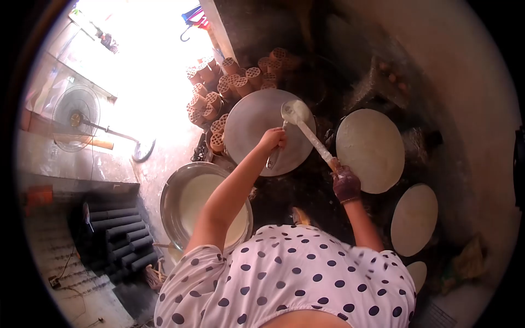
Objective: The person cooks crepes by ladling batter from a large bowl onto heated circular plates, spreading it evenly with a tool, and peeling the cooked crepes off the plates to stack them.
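Note:
My bare left hand (272, 140) is closed around the metal handle of a ladle (273, 158), over a large round grey disc (246, 123). My right hand (346, 184), in a dark glove, grips a long stick (314, 139) coated in white. Its far end meets the round white-smeared ladle bowl (291, 111) above the disc's right side; the exact contact is unclear. Under my left forearm stands a wide metal basin (170, 199) of white liquid (198, 191). Beside my right hand lies a pale round surface (372, 150).
Brown perforated cylinders (240, 85) are piled behind the disc. Black cylinders (123, 232) are stacked at left, near a standing fan (76, 117). More pale rounds (414, 220) sit at lower right, by the curved-looking wall.

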{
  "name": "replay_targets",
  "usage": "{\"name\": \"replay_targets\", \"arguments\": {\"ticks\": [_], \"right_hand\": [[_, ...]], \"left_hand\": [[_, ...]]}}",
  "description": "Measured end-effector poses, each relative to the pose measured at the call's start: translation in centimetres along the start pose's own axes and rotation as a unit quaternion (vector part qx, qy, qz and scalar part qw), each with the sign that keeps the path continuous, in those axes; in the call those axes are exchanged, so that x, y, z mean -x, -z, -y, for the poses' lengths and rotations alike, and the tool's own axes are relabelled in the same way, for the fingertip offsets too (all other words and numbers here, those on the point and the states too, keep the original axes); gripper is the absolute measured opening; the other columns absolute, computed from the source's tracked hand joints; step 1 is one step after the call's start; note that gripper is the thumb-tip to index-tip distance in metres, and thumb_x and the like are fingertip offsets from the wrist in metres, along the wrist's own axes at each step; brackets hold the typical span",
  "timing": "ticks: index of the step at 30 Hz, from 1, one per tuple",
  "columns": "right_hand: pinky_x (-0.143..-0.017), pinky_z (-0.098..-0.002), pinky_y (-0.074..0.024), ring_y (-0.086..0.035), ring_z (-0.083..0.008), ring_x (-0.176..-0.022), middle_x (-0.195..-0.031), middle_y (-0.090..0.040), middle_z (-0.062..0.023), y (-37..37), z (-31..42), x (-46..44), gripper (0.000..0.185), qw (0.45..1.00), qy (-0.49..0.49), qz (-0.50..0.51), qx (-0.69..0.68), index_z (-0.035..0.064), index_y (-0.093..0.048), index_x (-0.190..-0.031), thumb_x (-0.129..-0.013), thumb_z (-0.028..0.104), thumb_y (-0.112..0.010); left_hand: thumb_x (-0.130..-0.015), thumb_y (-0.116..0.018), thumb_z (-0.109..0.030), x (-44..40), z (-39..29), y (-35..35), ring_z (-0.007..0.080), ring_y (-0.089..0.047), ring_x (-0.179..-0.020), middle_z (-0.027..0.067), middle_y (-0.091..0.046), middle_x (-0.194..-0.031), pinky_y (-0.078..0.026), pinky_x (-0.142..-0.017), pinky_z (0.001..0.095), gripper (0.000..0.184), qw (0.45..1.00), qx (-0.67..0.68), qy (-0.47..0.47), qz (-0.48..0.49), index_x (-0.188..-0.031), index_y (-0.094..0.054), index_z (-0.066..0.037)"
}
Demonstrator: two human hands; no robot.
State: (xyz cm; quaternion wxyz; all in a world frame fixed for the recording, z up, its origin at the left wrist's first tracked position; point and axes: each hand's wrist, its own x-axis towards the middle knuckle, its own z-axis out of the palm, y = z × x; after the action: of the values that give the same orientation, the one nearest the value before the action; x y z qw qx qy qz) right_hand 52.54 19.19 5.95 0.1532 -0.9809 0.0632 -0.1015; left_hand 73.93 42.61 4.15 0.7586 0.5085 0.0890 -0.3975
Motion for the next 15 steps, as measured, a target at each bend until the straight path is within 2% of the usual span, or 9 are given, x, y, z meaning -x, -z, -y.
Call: {"name": "replay_targets", "arguments": {"ticks": [4,6,8,10,11,12,13,14,15], "right_hand": [[-0.062,-0.044,-0.0505,-0.061,-0.0349,-0.072,-0.086,-0.06,-0.0137,-0.4,0.9,-1.2,0.046,0.998,-0.042,-0.023,-0.031,0.0185,-0.053,-0.125,-0.081,0.02,-0.065],[-0.063,-0.0439,-0.0502,-0.061,-0.0348,-0.071,-0.085,-0.061,-0.0132,-3.5,-0.4,-0.6,0.045,0.998,-0.057,-0.016,-0.025,0.0175,-0.056,-0.123,-0.079,0.02,-0.066],[-0.064,-0.0434,-0.0499,-0.061,-0.0349,-0.072,-0.082,-0.061,-0.014,-5.0,-1.4,-0.5,0.043,0.992,-0.043,-0.037,-0.11,0.0168,-0.059,-0.121,-0.079,0.02,-0.067],[-0.066,-0.0432,-0.0491,-0.061,-0.0351,-0.073,-0.079,-0.062,-0.0157,-5.1,0.0,-0.2,0.04,0.981,-0.056,-0.066,-0.176,0.0166,-0.061,-0.12,-0.08,0.021,-0.066],[-0.067,-0.0425,-0.0493,-0.061,-0.0356,-0.076,-0.08,-0.062,-0.0172,-5.8,1.3,-0.7,0.04,0.954,-0.073,-0.15,-0.247,0.0171,-0.06,-0.12,-0.081,0.021,-0.065],[-0.069,-0.0418,-0.0495,-0.061,-0.0362,-0.079,-0.082,-0.063,-0.0187,-6.4,2.1,-0.6,0.039,0.916,-0.091,-0.23,-0.315,0.0176,-0.06,-0.121,-0.082,0.021,-0.064],[-0.075,-0.0409,-0.05,-0.062,-0.0372,-0.085,-0.091,-0.064,-0.0218,-7.6,2.2,-1.2,0.038,0.968,-0.143,-0.07,-0.192,0.0177,-0.06,-0.12,-0.083,0.024,-0.063],[-0.079,-0.0407,-0.0499,-0.062,-0.038,-0.089,-0.097,-0.064,-0.0222,-9.6,3.1,-2.7,0.04,0.951,-0.227,0.042,-0.205,0.0178,-0.06,-0.121,-0.082,0.029,-0.063],[-0.081,-0.041,-0.0494,-0.062,-0.037,-0.09,-0.101,-0.065,-0.0194,-12.9,3.6,-4.2,0.044,0.954,-0.231,0.045,-0.184,0.0162,-0.059,-0.122,-0.081,0.033,-0.063]], "left_hand": [[-0.092,-0.042,-0.008,-1.3,0.7,-0.9,0.0125,-0.042,-0.045,-0.0013,-0.043,-0.061,-0.036,-0.04,0.0276,0.007,0.997,-0.063,-0.049,-0.009,-0.093,-0.049,-0.008],[-0.093,-0.045,-0.017,-0.9,0.0,-2.4,0.0107,-0.04,-0.042,-0.0039,-0.042,-0.059,-0.035,-0.038,0.0252,0.017,0.984,-0.123,-0.09,-0.088,-0.107,-0.054,-0.012],[-0.094,-0.043,-0.02,-1.9,-0.8,-1.5,0.013,-0.043,-0.043,-0.003,-0.043,-0.056,-0.034,-0.037,0.0281,0.022,0.979,-0.152,-0.106,-0.089,-0.113,-0.054,-0.014],[-0.094,-0.042,-0.024,-3.5,-0.2,1.2,0.0203,-0.054,-0.051,0.0044,-0.053,-0.061,-0.042,-0.042,0.0349,0.03,0.993,0.117,-0.013,-0.007,-0.121,-0.053,-0.017],[-0.094,-0.042,-0.024,-3.7,-0.1,1.6,0.0203,-0.054,-0.051,0.0044,-0.053,-0.061,-0.042,-0.042,0.0349,0.03,0.993,0.117,-0.015,-0.007,-0.121,-0.053,-0.017],[-0.093,-0.043,-0.025,-2.8,-0.2,1.2,0.0252,-0.059,-0.06,0.0089,-0.059,-0.07,-0.045,-0.051,0.0387,0.033,0.958,-0.229,-0.121,-0.125,-0.124,-0.053,-0.018],[-0.092,-0.043,-0.026,-1.8,-0.6,0.6,0.0302,-0.063,-0.07,0.0134,-0.064,-0.079,-0.049,-0.059,0.0424,0.037,0.782,-0.543,-0.209,-0.225,-0.127,-0.052,-0.019],[-0.092,-0.043,-0.026,-0.9,-1.2,0.3,0.0302,-0.063,-0.07,0.0134,-0.064,-0.079,-0.049,-0.059,0.0424,0.037,0.782,-0.543,-0.208,-0.225,-0.127,-0.052,-0.019],[-0.091,-0.044,-0.025,0.2,-2.0,0.0,0.0329,-0.063,-0.078,0.0171,-0.064,-0.086,-0.049,-0.067,0.0435,0.038,0.746,-0.583,-0.19,-0.261,-0.128,-0.052,-0.018]]}}
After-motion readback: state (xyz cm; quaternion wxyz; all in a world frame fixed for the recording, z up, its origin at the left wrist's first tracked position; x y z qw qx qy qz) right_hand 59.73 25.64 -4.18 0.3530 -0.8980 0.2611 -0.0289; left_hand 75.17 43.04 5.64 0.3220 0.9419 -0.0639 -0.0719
